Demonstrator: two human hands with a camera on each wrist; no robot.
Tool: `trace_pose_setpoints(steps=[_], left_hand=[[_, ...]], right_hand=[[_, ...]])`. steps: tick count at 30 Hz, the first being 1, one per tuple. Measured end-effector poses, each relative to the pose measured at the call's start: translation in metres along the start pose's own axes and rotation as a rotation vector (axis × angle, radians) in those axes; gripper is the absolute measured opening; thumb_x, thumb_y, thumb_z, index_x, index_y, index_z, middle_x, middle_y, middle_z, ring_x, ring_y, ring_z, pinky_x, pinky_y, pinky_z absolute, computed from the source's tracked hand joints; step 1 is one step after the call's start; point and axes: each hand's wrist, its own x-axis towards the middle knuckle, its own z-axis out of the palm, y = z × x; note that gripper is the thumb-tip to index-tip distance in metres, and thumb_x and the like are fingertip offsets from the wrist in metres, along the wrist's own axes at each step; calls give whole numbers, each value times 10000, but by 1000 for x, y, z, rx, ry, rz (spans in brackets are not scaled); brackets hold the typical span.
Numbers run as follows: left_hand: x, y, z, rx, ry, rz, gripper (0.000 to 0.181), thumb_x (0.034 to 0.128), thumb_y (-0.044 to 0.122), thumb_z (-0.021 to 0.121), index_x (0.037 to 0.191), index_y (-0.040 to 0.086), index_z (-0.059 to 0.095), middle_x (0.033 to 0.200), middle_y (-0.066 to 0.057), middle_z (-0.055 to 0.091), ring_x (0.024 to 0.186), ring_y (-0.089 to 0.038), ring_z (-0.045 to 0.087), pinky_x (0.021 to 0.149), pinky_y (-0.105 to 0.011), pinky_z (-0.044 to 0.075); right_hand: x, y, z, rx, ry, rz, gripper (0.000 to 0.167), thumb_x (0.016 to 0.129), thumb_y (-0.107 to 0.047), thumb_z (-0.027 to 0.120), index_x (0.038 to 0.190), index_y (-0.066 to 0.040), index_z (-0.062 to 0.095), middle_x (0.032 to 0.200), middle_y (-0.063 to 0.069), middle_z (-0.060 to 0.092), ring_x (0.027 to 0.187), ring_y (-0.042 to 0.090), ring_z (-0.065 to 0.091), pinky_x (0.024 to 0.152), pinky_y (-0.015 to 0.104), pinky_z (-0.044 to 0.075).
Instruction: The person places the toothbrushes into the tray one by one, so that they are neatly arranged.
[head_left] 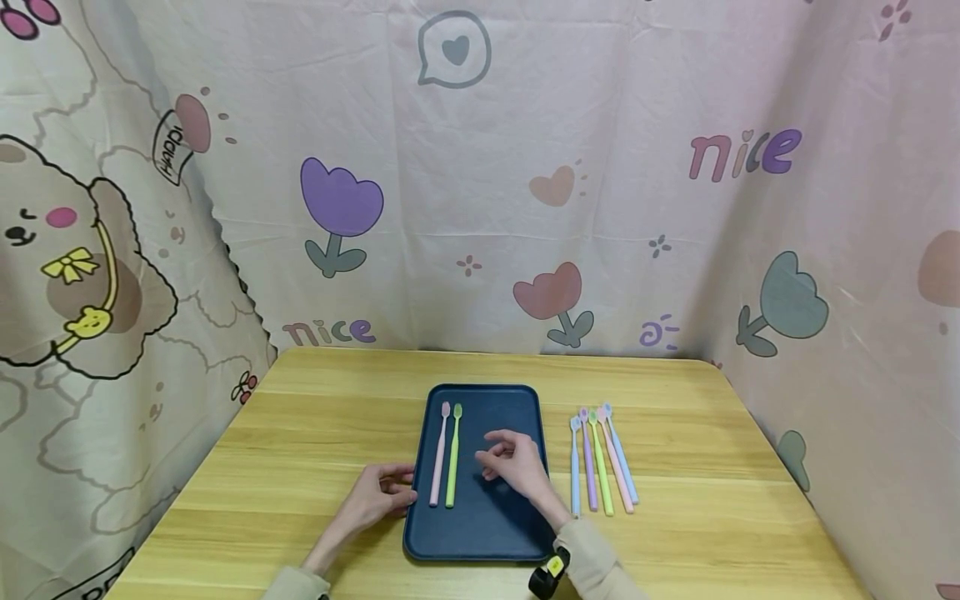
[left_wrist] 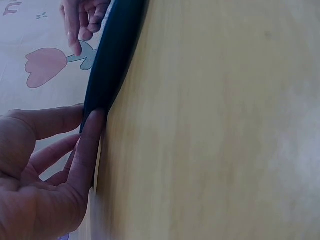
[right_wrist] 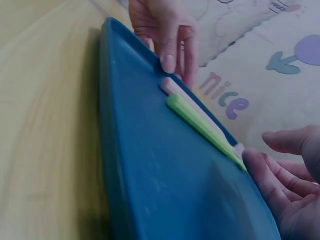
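Your left hand (head_left: pixel 381 492) pinches the left rim of the dark blue tray (head_left: pixel 495 529). Your right hand (head_left: pixel 516 464) hangs above the tray, holding nothing, thumb and fingers apart. The pink toothbrush (head_left: pixel 439 460) and green toothbrush (head_left: pixel 453 460) lie side by side in the tray's left half; five more toothbrushes (head_left: pixel 601 462) lie on the table (head_left: pixel 712 500), right of the tray.

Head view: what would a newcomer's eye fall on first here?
Probably the dark blue, rectangular tray on the yellow wood-grain table, holding a slim pink toothbrush and a slim green toothbrush toward its left. Next, perhaps, the five slim pastel toothbrushes to its right, and the right hand above the tray.
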Motion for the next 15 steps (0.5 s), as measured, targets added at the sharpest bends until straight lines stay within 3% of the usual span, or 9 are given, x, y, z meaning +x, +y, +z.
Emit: trace_pose_setpoints(steps=[7, 15], left_hand=[[0, -1, -1, 1, 3, -2, 531, 859, -20, 718, 1324, -188, 524, 1158, -317, 658, 904, -232, 713, 671, -348, 640], [2, -2, 0, 6, 7, -1, 529, 868, -10, 718, 1326, -188, 519, 1157, -316, 655, 909, -236, 713, 677, -371, 642]], right_hand=[[-9, 3, -23, 86, 0, -33, 426, 934, -85, 698, 1271, 146, 579, 930, 329, 703, 657, 146, 723, 651, 341, 640], [-26, 10, -56, 97, 45, -63, 416, 926, -53, 699, 1259, 162, 572, 937, 339, 680, 678, 105, 709, 635, 321, 634]])
